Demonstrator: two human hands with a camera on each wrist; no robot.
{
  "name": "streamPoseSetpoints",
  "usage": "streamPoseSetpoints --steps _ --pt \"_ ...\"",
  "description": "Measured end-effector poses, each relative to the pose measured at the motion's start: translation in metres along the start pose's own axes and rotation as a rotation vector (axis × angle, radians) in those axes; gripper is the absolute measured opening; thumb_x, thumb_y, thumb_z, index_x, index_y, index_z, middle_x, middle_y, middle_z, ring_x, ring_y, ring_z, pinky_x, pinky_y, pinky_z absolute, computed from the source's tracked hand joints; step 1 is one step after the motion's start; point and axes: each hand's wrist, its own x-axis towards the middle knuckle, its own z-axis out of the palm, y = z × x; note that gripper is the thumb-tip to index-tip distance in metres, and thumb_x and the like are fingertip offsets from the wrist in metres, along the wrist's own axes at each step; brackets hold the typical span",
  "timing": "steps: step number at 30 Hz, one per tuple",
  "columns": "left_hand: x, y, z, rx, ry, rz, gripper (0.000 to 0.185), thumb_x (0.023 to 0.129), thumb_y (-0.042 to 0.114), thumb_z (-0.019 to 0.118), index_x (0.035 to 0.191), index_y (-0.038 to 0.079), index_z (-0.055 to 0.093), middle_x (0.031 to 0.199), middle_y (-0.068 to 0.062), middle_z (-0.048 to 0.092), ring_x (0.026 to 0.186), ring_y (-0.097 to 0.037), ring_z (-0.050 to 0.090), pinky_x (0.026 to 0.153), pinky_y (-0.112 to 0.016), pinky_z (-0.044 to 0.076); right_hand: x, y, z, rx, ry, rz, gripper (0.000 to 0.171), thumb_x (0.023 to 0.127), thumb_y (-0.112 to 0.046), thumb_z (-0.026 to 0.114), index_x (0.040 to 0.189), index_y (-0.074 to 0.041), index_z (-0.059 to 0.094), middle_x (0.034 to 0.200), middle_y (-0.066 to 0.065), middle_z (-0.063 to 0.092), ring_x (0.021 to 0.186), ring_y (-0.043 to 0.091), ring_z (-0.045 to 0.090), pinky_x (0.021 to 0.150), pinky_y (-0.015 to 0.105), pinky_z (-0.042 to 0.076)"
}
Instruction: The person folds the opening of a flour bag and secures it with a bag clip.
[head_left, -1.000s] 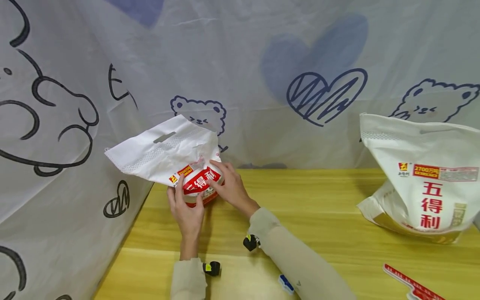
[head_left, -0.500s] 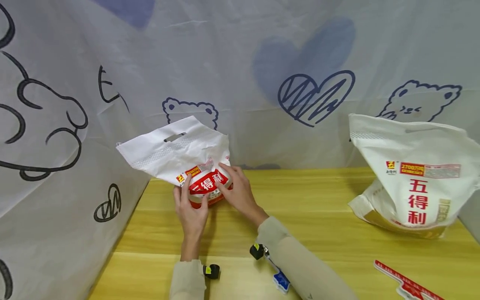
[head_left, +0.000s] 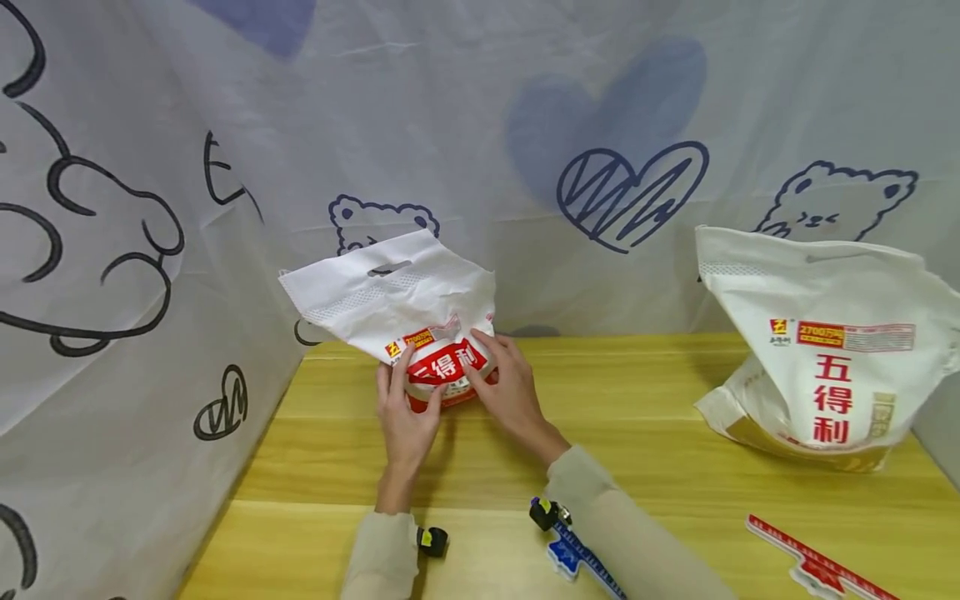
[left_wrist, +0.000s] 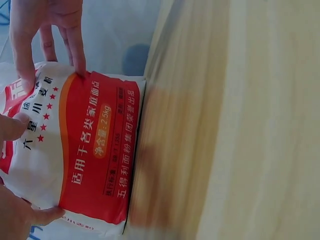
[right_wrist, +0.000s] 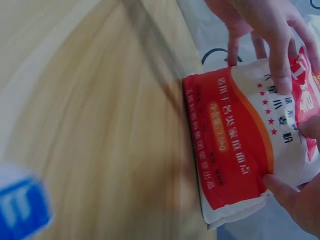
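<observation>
A white and red flour bag (head_left: 442, 321), marked 2.5kg, stands at the back left of the table between both hands. Its white upper part, with a handle slot, is creased and leans left. My left hand (head_left: 405, 421) grips the bag's left side, thumb on the front. The right hand (head_left: 516, 392) holds the other side, its thumb pressed on the red label. In the left wrist view the bag's red lower front (left_wrist: 95, 150) faces the camera, its bottom edge at the wood. Fingers behind the bag are partly hidden.
A larger white flour bag (head_left: 855, 350) stands at the right. A red ruler-like strip (head_left: 813, 562) lies at the front right, and a similar blue strip (head_left: 566, 557) lies partly under the right sleeve. A printed cloth (head_left: 517, 275) hangs behind the table (head_left: 615, 408).
Both hands have moved the flour bag to the right along the back cloth, and its top has turned more level. More of the blue strip shows by the right sleeve.
</observation>
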Motion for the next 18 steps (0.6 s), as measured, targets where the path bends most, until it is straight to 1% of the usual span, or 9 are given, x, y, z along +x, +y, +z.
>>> streamPoseSetpoints --steps 4,7,10,14,18 --pt "-0.004 0.005 0.011 -0.034 -0.041 0.021 0.077 0.081 0.012 0.088 0.149 0.016 0.053 0.134 -0.021 0.05 0.12 -0.033 0.055 0.095 -0.051 0.055 -0.008 0.007 -0.014 -0.019 0.034 -0.011 0.053 0.093 -0.014 0.076 0.144 -0.011 0.059 0.129 0.017 0.057 0.105 0.03 0.06 0.078 0.048 0.06" --pt "-0.006 0.01 0.018 -0.055 -0.066 0.022 0.076 0.082 0.013 0.087 0.15 0.017 0.052 0.134 -0.021 0.049 0.12 -0.033 0.054 0.095 -0.05 0.055 -0.012 0.01 -0.023 -0.02 0.05 -0.014 0.054 0.093 -0.013 0.076 0.144 -0.011 0.059 0.129 0.018 0.056 0.104 0.031 0.061 0.078 0.048 0.061" --pt "-0.006 0.016 0.023 -0.066 -0.081 0.024 0.077 0.082 0.014 0.087 0.151 0.018 0.052 0.138 -0.021 0.048 0.123 -0.034 0.054 0.097 -0.05 0.054 -0.016 0.011 -0.031 -0.021 0.067 -0.004 0.055 0.092 -0.012 0.077 0.144 -0.012 0.059 0.129 0.019 0.056 0.104 0.032 0.062 0.077 0.046 0.061" --pt "-0.005 0.023 0.03 -0.092 -0.097 0.03 0.078 0.081 0.011 0.087 0.15 0.018 0.052 0.143 -0.021 0.047 0.125 -0.036 0.054 0.099 -0.052 0.053 -0.02 0.013 -0.041 -0.032 0.081 0.026 0.056 0.092 -0.011 0.077 0.145 -0.013 0.059 0.128 0.019 0.056 0.104 0.032 0.062 0.077 0.045 0.061" --pt "-0.007 0.027 0.04 -0.113 -0.119 0.055 0.077 0.08 0.009 0.087 0.149 0.017 0.053 0.141 -0.021 0.049 0.124 -0.035 0.055 0.098 -0.051 0.054 -0.027 0.016 -0.052 -0.045 0.092 0.074 0.056 0.093 -0.012 0.076 0.146 -0.014 0.058 0.13 0.017 0.055 0.103 0.031 0.061 0.078 0.044 0.061"
